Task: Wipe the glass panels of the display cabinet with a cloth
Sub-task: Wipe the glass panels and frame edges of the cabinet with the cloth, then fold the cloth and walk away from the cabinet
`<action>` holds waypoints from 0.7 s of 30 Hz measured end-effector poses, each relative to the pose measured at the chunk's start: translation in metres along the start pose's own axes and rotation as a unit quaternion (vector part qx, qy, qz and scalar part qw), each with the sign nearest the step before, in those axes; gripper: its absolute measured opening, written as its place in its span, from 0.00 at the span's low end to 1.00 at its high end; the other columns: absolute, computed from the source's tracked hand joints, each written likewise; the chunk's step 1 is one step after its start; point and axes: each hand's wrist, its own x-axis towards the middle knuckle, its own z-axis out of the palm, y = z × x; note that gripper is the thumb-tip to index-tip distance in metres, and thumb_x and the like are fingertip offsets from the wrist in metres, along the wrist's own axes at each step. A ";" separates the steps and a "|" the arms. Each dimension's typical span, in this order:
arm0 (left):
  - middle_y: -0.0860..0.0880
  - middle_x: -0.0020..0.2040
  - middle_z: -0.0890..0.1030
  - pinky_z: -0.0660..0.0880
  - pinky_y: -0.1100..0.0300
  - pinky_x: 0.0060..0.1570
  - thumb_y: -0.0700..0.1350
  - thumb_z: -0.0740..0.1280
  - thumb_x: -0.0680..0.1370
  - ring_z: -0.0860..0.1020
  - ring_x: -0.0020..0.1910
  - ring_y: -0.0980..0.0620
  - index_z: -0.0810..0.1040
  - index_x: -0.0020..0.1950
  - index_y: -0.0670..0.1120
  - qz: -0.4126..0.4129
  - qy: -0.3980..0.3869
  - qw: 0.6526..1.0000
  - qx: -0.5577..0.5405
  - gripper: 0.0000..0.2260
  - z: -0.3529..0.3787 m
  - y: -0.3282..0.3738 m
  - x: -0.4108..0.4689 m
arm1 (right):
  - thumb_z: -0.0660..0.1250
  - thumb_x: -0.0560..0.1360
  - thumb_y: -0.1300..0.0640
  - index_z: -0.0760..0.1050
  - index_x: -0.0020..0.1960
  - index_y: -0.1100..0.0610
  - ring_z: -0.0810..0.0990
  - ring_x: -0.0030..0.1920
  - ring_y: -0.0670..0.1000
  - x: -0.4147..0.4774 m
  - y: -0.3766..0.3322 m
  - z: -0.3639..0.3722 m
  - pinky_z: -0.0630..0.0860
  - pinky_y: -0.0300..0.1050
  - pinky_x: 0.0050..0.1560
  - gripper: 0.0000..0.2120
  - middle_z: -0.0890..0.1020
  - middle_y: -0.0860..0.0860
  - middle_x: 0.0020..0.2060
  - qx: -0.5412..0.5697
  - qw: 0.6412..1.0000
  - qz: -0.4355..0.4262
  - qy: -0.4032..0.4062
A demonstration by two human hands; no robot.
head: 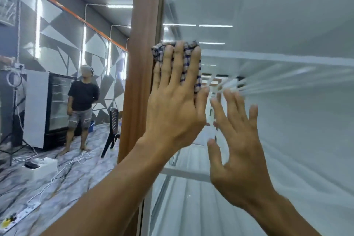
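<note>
Glass panel [287, 120] right of wooden frame [141, 63]: left hand [176, 109] flat, pressing cloth [159, 53]; right hand [239, 151] spread, holding nothing, probably bracing. Keep pressure even, overlap strokes.

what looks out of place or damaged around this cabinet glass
Nothing on the glass panel looks cracked or askew; the left hand presses the checked cloth on it beside the wooden frame. The one untidy thing: white cables and a power strip sprawl loose across the floor at left.
</note>
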 end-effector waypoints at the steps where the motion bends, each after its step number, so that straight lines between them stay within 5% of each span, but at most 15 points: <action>1: 0.43 0.85 0.46 0.39 0.48 0.82 0.55 0.56 0.85 0.42 0.84 0.45 0.51 0.85 0.47 0.004 0.006 1.000 0.006 0.31 0.001 0.000 -0.001 | 0.64 0.73 0.62 0.56 0.82 0.59 0.46 0.83 0.55 0.000 0.000 0.002 0.39 0.56 0.82 0.39 0.52 0.55 0.83 -0.005 1.000 -0.009 -0.005; 8: 0.38 0.79 0.67 0.59 0.40 0.78 0.50 0.62 0.84 0.62 0.79 0.39 0.70 0.78 0.46 0.012 0.063 0.998 0.011 0.23 0.008 0.005 -0.025 | 0.61 0.73 0.63 0.59 0.79 0.66 0.50 0.82 0.60 0.005 -0.001 0.004 0.42 0.60 0.82 0.35 0.55 0.60 0.81 0.046 0.999 -0.004 -0.002; 12: 0.39 0.63 0.80 0.76 0.42 0.50 0.45 0.68 0.81 0.77 0.58 0.40 0.79 0.68 0.45 0.065 0.047 0.997 0.024 0.15 0.000 0.002 -0.072 | 0.64 0.69 0.72 0.64 0.76 0.68 0.52 0.82 0.62 -0.005 -0.012 0.002 0.46 0.62 0.81 0.35 0.59 0.63 0.79 0.109 0.993 0.041 -0.018; 17: 0.43 0.52 0.83 0.78 0.48 0.35 0.42 0.71 0.77 0.80 0.46 0.45 0.85 0.58 0.42 -0.043 -0.128 0.988 -0.076 0.11 -0.057 0.020 -0.121 | 0.64 0.70 0.73 0.71 0.73 0.68 0.67 0.78 0.57 -0.066 -0.065 -0.009 0.66 0.48 0.77 0.30 0.73 0.58 0.73 0.249 0.947 0.177 -0.100; 21: 0.50 0.49 0.82 0.77 0.54 0.38 0.48 0.70 0.75 0.80 0.47 0.48 0.83 0.53 0.47 -0.162 -0.348 0.919 -0.090 0.09 -0.126 0.004 -0.192 | 0.66 0.72 0.66 0.80 0.65 0.57 0.81 0.58 0.45 -0.125 -0.115 -0.016 0.78 0.37 0.60 0.22 0.82 0.43 0.58 0.308 0.872 0.300 -0.235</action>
